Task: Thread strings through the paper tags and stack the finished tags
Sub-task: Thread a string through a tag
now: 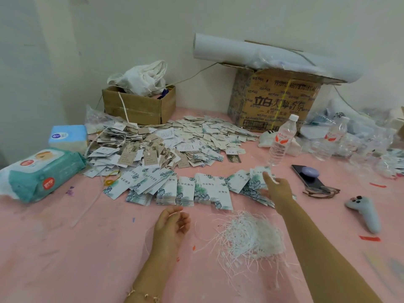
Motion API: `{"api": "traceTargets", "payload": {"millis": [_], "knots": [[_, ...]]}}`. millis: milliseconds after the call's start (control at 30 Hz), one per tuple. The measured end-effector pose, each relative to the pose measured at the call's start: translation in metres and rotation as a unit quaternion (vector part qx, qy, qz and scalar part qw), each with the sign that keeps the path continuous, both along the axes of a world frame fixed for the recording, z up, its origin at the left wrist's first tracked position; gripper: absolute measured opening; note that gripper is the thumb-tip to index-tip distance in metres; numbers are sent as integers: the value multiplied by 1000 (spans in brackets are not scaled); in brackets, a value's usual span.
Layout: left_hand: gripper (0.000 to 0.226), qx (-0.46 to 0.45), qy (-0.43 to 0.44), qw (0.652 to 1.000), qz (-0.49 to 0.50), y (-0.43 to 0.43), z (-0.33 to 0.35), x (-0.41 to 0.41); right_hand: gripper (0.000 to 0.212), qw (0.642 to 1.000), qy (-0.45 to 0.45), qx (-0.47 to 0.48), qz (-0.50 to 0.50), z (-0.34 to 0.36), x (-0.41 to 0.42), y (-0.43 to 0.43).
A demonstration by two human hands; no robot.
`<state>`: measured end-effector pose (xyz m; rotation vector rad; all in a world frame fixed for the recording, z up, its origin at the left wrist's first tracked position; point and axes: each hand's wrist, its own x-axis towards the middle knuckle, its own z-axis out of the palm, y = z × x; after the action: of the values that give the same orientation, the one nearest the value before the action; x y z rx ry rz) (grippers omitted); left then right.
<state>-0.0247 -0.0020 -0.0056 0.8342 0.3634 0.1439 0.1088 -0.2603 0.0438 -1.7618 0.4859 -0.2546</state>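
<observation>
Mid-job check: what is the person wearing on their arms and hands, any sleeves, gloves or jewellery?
No sleeves or gloves: both forearms are bare as far as the view shows. The wrist of the left hand carries a thin gold-coloured chain bracelet. The right hand and its wrist show no jewellery; no rings are visible.

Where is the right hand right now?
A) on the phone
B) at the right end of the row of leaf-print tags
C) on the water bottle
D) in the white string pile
B: the right hand is on the leaf-print tags at the row's right end, apart from the string pile, water bottle and phone.
</observation>
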Motion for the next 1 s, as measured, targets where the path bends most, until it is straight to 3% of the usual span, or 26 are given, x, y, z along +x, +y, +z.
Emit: {"api": "traceTargets", "payload": {"millis": [67,300,433,633,767,900,1000], "knots": [[22,-3,-2,1000,-2,0,-1,1,66,997,14,-75,13,-5,0,-3],[22,6,4,1000,-3,-2,-1,3,39,960,-61,-266,60,-24,-15,-2],[24,4,10,1000,-3,-2,-1,3,31,944,-54,-318,73,-32,-26,12],[23,1,20,1000,-3,-3,2,3,40,865,-143,-446,181,-39,-44,46],[23,-4,20,1000,-2,-2,5,1,61,802,-116,-490,322,-41,-46,80],[23,-1,17,1000,0,-2,7,-1,59,776,-79,-538,318,-50,-49,100],[24,-1,14,1000,2,-3,8,-1,50,775,-112,-561,270,-55,-53,103]]}}
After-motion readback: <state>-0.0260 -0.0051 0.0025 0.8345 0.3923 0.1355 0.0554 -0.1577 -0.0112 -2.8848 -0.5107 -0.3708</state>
